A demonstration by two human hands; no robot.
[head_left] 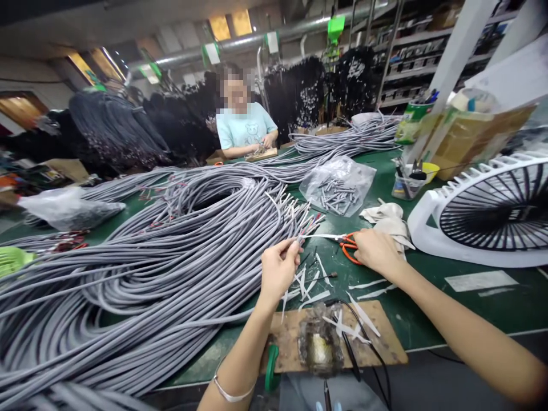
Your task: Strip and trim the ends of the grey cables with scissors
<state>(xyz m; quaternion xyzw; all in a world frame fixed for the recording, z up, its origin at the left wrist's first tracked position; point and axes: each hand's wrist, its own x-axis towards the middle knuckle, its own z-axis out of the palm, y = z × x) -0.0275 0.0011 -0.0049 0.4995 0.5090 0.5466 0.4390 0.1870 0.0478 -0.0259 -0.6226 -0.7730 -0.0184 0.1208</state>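
Note:
My left hand (280, 265) pinches a grey cable end, where thin coloured wires show beside the fingertips. A white strip (321, 236) stretches from there toward the blades of orange-handled scissors (349, 249). Those scissors are in my right hand (379, 250), its fingers wrapped round the handles. Just left of my hands lies a big coil of grey cables (184, 245), many ends stripped to white and coloured wires. Cut white strips (306, 282) are scattered on the green table below my hands.
A wooden board (385, 337) with a metal device (319, 348) is at the front edge. A clear bag of small grey parts (338, 188), a cloth (389, 220) and a white fan (432, 240) stand beyond and right. Another person (246, 128) sits across the table.

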